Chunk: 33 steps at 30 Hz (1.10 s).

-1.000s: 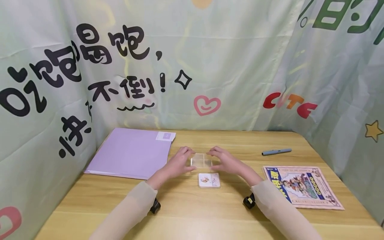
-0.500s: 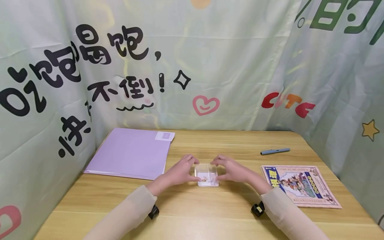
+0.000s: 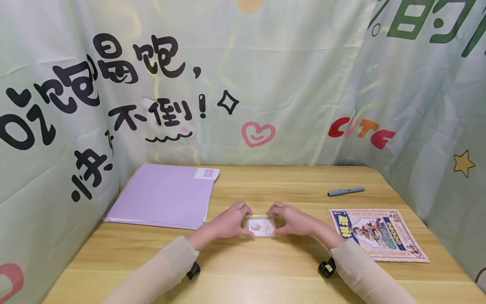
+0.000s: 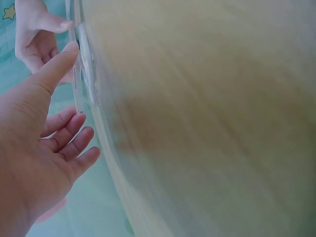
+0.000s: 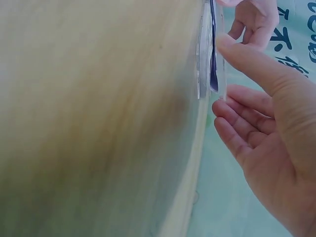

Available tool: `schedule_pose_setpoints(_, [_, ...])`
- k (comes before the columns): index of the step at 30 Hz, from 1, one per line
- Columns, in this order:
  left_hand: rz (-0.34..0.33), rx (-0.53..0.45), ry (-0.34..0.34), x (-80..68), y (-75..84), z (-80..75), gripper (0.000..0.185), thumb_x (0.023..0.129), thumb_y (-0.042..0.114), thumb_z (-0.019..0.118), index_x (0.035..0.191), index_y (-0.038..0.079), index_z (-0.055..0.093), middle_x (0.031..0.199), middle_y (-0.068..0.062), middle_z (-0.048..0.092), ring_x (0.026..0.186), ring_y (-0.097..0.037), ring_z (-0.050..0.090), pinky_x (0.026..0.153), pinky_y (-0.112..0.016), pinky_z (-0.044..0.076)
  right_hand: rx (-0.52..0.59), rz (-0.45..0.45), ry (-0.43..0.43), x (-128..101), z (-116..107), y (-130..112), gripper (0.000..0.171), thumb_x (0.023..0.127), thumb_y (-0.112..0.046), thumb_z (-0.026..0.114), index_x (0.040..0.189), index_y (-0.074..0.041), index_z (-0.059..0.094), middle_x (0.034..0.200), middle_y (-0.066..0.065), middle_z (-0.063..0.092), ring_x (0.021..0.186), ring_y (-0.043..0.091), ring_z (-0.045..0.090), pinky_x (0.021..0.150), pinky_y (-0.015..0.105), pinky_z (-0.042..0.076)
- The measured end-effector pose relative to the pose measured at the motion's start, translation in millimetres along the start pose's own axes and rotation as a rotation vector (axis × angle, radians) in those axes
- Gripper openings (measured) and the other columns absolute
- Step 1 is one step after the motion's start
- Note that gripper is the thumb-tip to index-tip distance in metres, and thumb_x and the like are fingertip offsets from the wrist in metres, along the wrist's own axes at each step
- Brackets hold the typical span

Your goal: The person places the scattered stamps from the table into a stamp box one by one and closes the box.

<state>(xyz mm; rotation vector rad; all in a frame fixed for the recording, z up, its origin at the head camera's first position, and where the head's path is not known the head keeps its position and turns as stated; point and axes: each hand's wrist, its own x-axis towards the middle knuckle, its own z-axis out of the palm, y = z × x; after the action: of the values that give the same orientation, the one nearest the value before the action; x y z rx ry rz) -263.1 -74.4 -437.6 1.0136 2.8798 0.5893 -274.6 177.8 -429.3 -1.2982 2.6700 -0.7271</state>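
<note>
A clear plastic lid point(image 3: 260, 217) sits right over a shallow clear case point(image 5: 202, 64) in front of me. Through it I see a white printed card insert point(image 3: 259, 227) with a small picture; its dark purple edge shows in the right wrist view. My left hand point(image 3: 232, 220) pinches the lid's left side between thumb and fingers. On the opposite side, my right hand point(image 3: 295, 220) grips it the same way. Both wrist views show the lid edge-on, with a narrow gap from the case below.
A purple folder point(image 3: 163, 196) lies on the wooden table point(image 3: 243, 270) at the left. To the right are a pink illustrated booklet point(image 3: 379, 234) and, behind it, a grey-blue pen point(image 3: 345, 191). A printed curtain point(image 3: 288, 84) hangs around the back and sides.
Both hands have brought the clear lid toward me, from behind the case to right over it, and lowered it. The folder, booklet and pen have stayed put.
</note>
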Motion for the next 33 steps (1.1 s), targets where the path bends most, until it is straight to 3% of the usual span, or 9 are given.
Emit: schedule_pose_setpoints(33, [0.006, 0.034, -0.036, 0.2, 1.1, 0.8, 0.062, 0.076, 0.049, 0.080, 0.118, 0.008, 0.060, 0.115, -0.001, 0.057, 0.106, -0.013, 0.050, 0.095, -0.027, 0.050, 0.034, 0.033, -0.046, 0.2, 1.9, 3.2, 0.050, 0.079, -0.029, 0.081, 0.119, -0.003, 0.063, 0.111, 0.004, 0.060, 0.099, 0.015, 0.059, 0.088, 0.028, 0.053])
